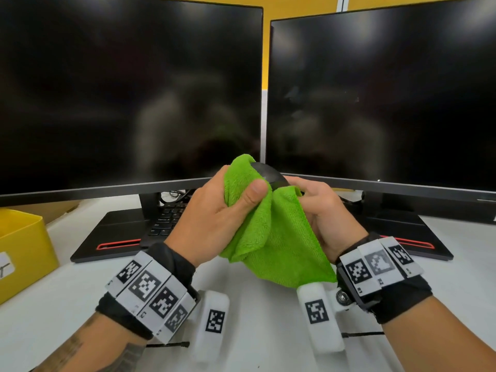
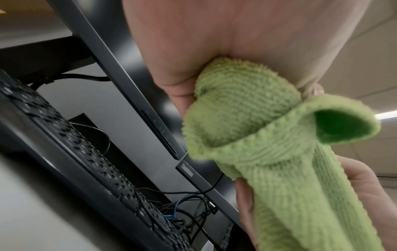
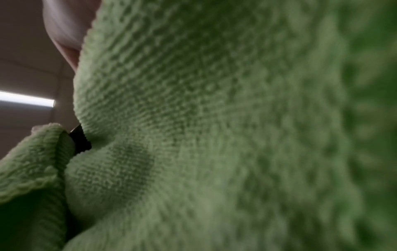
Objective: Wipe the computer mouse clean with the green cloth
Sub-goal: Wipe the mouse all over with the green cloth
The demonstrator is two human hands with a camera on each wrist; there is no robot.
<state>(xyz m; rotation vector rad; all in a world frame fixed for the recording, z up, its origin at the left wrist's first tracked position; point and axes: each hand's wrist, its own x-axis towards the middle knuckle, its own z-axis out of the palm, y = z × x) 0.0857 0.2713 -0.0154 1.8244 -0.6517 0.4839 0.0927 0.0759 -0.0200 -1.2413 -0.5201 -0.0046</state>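
White desk surface [image 1: 255,331] lies below both hands, and a yellow wall [image 1: 303,1] shows above the screens. Between the hands, lifted off the desk, is the black computer mouse [image 1: 268,175]; only its rounded upper end shows above the green cloth [image 1: 273,234], which wraps its lower part and hangs down between the wrists toward the person. The left hand [image 1: 214,208] grips a bunched fold of the cloth, fingers curled round it and the thumb pressing the fabric against the near side of the mouse. The left wrist view shows the same cloth [image 2: 268,144] gathered under that palm [image 2: 214,42]. The right hand [image 1: 322,210] is curled round the cloth-covered mouse from the other side, its fingers mostly hidden behind the fabric. In the right wrist view the cloth [image 3: 214,118] fills nearly everything, with a small dark piece of the mouse [image 3: 80,141] peeking out at the left. Both wrists wear black bands with white coded marker blocks. Beyond the hands stand two dark monitors, one behind the left hand [image 1: 128,92] and one behind the right hand [image 1: 383,98], side by side. Under the left-hand one lies a black keyboard [image 1: 169,218], partly hidden by the left hand, with tangled cables [image 2: 187,212] behind it. Far out to the left of the left hand sits a yellow box [image 1: 24,251].
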